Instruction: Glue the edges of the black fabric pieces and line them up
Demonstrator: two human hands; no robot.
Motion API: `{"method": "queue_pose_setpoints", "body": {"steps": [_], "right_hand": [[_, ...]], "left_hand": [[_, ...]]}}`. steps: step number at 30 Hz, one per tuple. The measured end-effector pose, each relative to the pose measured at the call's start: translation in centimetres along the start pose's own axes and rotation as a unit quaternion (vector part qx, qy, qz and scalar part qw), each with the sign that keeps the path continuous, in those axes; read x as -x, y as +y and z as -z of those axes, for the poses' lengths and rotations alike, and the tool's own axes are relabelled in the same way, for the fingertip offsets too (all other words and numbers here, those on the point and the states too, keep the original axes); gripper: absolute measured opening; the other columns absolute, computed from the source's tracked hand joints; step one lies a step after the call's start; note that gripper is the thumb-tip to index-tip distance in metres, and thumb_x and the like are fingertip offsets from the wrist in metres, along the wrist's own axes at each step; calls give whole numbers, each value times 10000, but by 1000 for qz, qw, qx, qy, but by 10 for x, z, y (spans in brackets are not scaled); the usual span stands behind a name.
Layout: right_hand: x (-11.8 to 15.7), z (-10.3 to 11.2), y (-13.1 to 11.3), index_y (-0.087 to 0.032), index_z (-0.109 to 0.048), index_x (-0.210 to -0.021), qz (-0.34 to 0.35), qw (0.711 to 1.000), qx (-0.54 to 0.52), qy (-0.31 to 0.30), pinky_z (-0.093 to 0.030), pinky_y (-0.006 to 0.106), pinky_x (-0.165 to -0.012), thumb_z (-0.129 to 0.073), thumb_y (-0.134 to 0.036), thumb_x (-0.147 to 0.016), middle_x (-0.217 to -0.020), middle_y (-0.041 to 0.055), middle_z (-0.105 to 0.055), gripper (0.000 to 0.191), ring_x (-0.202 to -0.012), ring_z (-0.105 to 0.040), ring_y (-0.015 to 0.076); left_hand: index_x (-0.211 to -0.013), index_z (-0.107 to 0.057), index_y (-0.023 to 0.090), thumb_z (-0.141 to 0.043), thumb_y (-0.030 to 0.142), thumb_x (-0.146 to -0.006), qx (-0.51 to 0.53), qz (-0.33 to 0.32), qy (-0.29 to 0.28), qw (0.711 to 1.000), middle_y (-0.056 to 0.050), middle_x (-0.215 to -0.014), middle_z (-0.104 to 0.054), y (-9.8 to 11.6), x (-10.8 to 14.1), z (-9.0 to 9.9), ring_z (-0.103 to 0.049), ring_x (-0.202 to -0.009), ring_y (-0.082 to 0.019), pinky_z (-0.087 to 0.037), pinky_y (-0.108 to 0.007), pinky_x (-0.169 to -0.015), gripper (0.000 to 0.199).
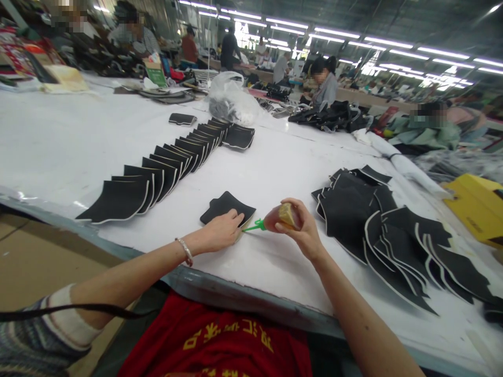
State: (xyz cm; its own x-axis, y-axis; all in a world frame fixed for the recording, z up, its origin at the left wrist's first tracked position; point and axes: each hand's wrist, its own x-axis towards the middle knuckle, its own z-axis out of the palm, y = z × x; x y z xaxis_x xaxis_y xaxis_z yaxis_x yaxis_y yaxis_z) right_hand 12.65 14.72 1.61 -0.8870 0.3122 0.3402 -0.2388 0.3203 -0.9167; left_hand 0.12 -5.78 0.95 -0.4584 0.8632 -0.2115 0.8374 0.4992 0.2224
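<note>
My right hand (296, 225) is wrapped round a glue bottle (271, 217), a soft squeeze bottle with amber liquid in it. It lies tilted on its side in the air, its thin green nozzle (255, 225) pointing left to the near edge of a black leather piece (226, 207). That piece lies on the white table, with a notched outline on its far side. My left hand (223, 230) grips its near right edge, fingers bent over the top; the thumb is mostly hidden. The nozzle tip is close beside my left fingertips; whether it touches the leather I cannot tell.
A long overlapping row of black leather pieces (153, 173) runs away on the left. Heaped black pieces (353, 209) lie to the right. Farther off are a plastic bag (231, 97), a yellow box (475, 204) and several people at work. The table's near edge (243, 293) is at my body.
</note>
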Motion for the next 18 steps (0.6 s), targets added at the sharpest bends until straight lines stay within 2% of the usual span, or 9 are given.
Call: {"method": "queue_pose_setpoints", "body": {"steps": [3, 8, 10, 14, 18], "right_hand": [[4, 0, 2, -268, -587, -1119, -14, 1000, -8, -26, -453, 341, -866, -828, -338, -694, -1040, 0, -585, 494, -914, -563, 210], [-4, 8, 10, -266, -584, -1112, 17, 998, 40, 47, -456, 345, -891, -821, -345, -695, -1058, -2, -582, 486, -942, -564, 213], [-9, 11, 12, -266, -581, -1116, 37, 996, 65, 58, -457, 349, -906, -818, -350, -702, -1079, 1, -583, 485, -967, -566, 217], [-11, 11, 13, -268, -568, -1124, 74, 989, 109, 69, -455, 368, -934, -810, -372, -729, -1105, 13, -596, 475, -1010, -581, 231], [-4, 8, 11, -285, -554, -1149, 100, 987, 120, 37, -455, 376, -949, -798, -355, -766, -1120, 20, -615, 459, -1039, -590, 230]], "left_hand": [[-1436, -393, 65, -324, 216, -960, 2, 1, 8, 1000, -165, -1224, -521, -1, -1, -3, -594, -1052, -252, -470, -340, -897, 505], [-1387, -443, 55, -321, 194, -956, -15, -14, 13, 1000, -163, -1199, -531, -1, -1, -3, -567, -1072, -247, -469, -321, -890, 469], [-1359, -470, 57, -308, 182, -955, -33, -35, 10, 999, -172, -1214, -538, 0, 0, -1, -541, -1097, -263, -470, -334, -877, 453], [-1333, -493, 30, -278, 157, -957, -43, -37, -17, 998, -183, -1224, -549, 0, 0, 7, -531, -1071, -253, -469, -324, -848, 451], [-1089, -645, 86, -305, 128, -946, -81, -81, -43, 992, -165, -1385, -485, -1, 0, 12, -479, -1156, -258, -454, -298, -851, 371]]}}
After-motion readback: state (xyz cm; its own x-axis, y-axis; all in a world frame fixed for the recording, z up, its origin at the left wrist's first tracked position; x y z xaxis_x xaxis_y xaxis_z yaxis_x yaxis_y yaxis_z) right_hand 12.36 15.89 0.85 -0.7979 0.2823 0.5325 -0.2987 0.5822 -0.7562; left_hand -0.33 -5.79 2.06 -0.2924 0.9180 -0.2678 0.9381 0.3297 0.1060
